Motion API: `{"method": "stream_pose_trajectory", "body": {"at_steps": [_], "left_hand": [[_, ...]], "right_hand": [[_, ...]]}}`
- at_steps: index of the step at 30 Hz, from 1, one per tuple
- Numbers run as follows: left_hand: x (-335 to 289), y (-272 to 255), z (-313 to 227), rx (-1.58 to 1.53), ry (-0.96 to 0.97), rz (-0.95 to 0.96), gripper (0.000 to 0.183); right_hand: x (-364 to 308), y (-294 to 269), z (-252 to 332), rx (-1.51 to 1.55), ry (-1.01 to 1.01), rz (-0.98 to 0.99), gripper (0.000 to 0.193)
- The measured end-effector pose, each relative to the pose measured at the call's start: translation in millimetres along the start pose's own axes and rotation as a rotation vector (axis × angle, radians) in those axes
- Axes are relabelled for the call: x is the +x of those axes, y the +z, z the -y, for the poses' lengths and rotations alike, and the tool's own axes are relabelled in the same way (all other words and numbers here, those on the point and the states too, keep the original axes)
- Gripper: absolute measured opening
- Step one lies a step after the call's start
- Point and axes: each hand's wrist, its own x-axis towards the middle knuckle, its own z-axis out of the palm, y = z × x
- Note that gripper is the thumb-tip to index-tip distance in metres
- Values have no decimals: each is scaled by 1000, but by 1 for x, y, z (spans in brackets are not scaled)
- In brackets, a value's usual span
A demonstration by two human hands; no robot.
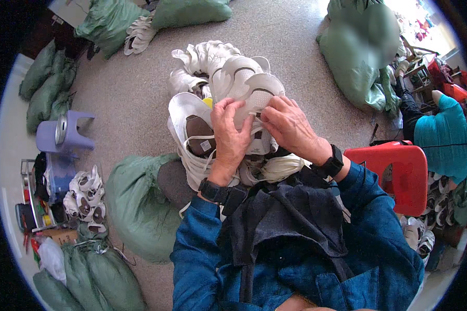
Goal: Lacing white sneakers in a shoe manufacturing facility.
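Observation:
In front of my lap lies a white shoe upper (261,100), the nearest in a curved stack of white uppers (207,56) running away from me. My left hand (229,136) grips its left side, thumb toward the middle. From the right, my right hand (290,124) meets it with thumb and fingertips pinched at the lacing area. What the right fingertips hold is too small to make out. Left of my left hand rests another white shoe upper (180,111) with a brown inside and loose white laces. A bundle of cream laces (281,167) lies below my right hand.
A green sack (135,207) stands close at my left, with a purple stool (67,132) beyond it. At my right is a red plastic stool (392,171); a person in teal (441,137) is farther right. Green sacks (192,13) lie at the far side.

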Motion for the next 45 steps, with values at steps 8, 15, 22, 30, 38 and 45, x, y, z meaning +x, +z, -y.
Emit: {"method": "stream_pose_trajectory", "body": {"at_steps": [8,15,22,30,38,45], "left_hand": [[3,3,10,-61,-50,84,48],[-5,-3,-8,43,58,-76,42],[-22,-24,-18,391,371,147,27],[-16,-38,-19,541,486,287,16],[-106,-162,20,756,107,390,5],[-195,-204,37,717,-147,595,5]], "right_hand": [[-32,-1,-16,595,447,223,11],[-40,1,-6,337,261,45,19],[-37,9,-2,-39,91,-83,35],[-31,14,5,-22,93,-145,22],[-34,14,-9,90,148,-175,24],[-29,19,-7,128,118,-185,31]]}}
